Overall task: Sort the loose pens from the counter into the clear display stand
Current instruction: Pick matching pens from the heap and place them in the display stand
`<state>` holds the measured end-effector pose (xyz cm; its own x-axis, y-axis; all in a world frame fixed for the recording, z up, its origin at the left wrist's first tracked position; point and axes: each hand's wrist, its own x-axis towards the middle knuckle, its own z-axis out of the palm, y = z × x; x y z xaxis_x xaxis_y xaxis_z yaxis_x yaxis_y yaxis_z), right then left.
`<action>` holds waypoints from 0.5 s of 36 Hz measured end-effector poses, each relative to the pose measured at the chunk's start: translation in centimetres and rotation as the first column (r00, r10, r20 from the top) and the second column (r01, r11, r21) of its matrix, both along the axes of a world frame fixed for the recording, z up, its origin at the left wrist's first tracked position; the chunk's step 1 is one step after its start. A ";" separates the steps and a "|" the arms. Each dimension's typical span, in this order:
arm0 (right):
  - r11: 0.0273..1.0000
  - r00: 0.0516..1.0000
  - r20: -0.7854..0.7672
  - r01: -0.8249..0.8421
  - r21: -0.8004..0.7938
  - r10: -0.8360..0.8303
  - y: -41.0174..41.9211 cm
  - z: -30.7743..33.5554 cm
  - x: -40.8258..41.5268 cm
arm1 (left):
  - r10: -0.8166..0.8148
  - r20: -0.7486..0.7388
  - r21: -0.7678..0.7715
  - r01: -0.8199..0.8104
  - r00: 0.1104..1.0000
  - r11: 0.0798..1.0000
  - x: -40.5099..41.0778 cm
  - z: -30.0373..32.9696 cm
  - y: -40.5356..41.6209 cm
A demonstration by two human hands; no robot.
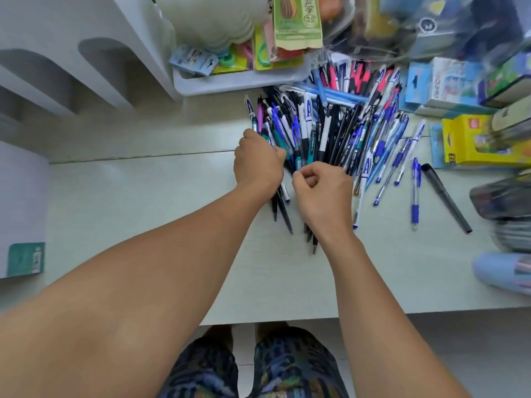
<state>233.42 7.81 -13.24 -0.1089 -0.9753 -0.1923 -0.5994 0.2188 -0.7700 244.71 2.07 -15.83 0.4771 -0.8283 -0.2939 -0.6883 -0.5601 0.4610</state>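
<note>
Gathering step, by the look of it. Both hands are working at the near edge of the pen pile (321, 130) on the counter (143, 225). The left hand (257, 163) is curling round a bunch of dark pens, whose tips are sticking out below the wrist. The right hand (321, 191) is closing in a loose fist, thumb and forefinger pinching at one or more pens (exactly which, cannot tell). More pens are lying scattered to the right, a black marker (445, 198) among them. The clear display stand is not plainly identifiable; the stepped white rack (71, 67) at upper left may be it. Next move is likely calling for squaring the bundle, lifting it clear, and finding a slot.
</note>
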 end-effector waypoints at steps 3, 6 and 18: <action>1.000 1.000 0.012 -0.008 0.001 0.008 0.2 -0.2 0.6 | -0.009 0.002 0.010 0.009 1.000 1.000 0.5 0.1 0.0; 0.999 0.999 0.028 -0.037 0.023 0.036 0.7 -0.2 1.4 | 0.001 -0.021 0.027 -0.001 1.000 1.000 1.3 0.6 0.1; 0.890 0.963 0.080 -0.268 0.369 0.257 4.5 -1.3 6.3 | 0.190 -0.524 -0.001 -0.224 0.831 0.975 9.4 2.3 3.5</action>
<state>239.70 12.27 -14.51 0.1517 -0.8233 -0.5470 -0.6543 0.3312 -0.6799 254.13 5.56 -13.52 0.4317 -0.7514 -0.4990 -0.2113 -0.6221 0.7539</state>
